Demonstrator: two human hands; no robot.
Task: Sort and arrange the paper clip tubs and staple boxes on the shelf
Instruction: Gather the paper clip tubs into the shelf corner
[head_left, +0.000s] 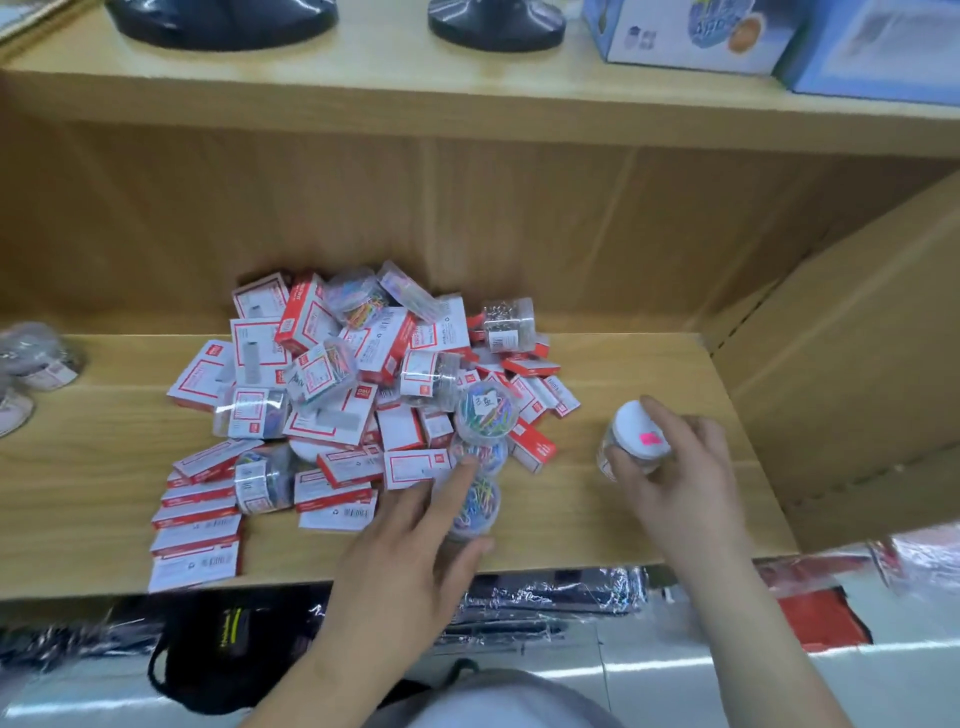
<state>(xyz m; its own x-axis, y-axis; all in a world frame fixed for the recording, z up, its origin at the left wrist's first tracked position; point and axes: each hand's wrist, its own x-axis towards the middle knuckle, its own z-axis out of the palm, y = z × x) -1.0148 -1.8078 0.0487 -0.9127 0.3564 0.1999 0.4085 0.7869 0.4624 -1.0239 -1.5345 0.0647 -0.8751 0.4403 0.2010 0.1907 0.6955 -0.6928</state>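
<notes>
A jumbled pile of red-and-white staple boxes (332, 415) and clear round paper clip tubs lies on the wooden shelf (597, 525). My left hand (415, 535) is closing round a clear tub of coloured clips (475, 509) at the pile's front right; fingers and thumb lie on either side of it. Two more coloured-clip tubs (485, 410) stand just behind it. My right hand (670, 467) grips a white-lidded tub (639, 431) with a pink sticker, upright on the shelf to the right of the pile.
A tilted cardboard panel (852, 405) walls off the shelf's right end. Wrapped items (36, 353) sit at the far left. Dark bases and blue boxes (691, 31) stand on the shelf above. Bags (234, 639) lie below the shelf's front edge.
</notes>
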